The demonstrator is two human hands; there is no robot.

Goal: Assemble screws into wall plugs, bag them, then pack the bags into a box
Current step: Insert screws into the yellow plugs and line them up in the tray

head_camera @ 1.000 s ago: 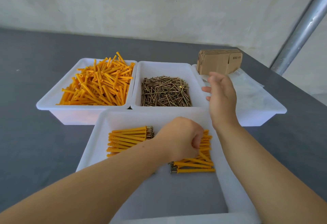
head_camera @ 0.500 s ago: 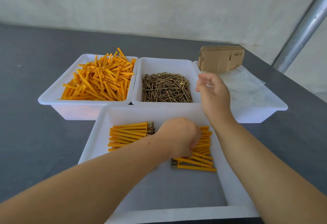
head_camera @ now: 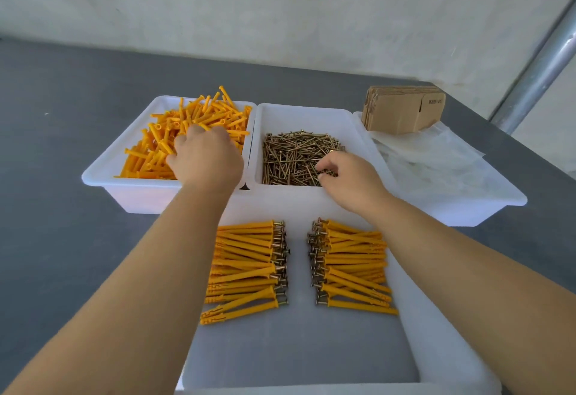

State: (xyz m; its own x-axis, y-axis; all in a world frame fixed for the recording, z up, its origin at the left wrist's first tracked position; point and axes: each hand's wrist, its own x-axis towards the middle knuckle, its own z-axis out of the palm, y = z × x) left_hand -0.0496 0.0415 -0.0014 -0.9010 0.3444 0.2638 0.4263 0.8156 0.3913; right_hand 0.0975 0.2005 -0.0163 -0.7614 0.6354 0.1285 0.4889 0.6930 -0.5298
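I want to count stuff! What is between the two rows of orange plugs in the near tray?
Nothing: in the head view, only bare tray floor separates the left row from the right row.

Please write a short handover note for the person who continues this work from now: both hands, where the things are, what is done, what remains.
Left hand: in the plugs bin, fingers down among loose plugs; grip hidden.
Right hand: curled fingers picking at screws in the middle bin.
Done: two rows of assembled plugs lie in the near tray.
Left: more assembly, all bagging, all boxing. Bags and flat boxes wait in the right bin, untouched.
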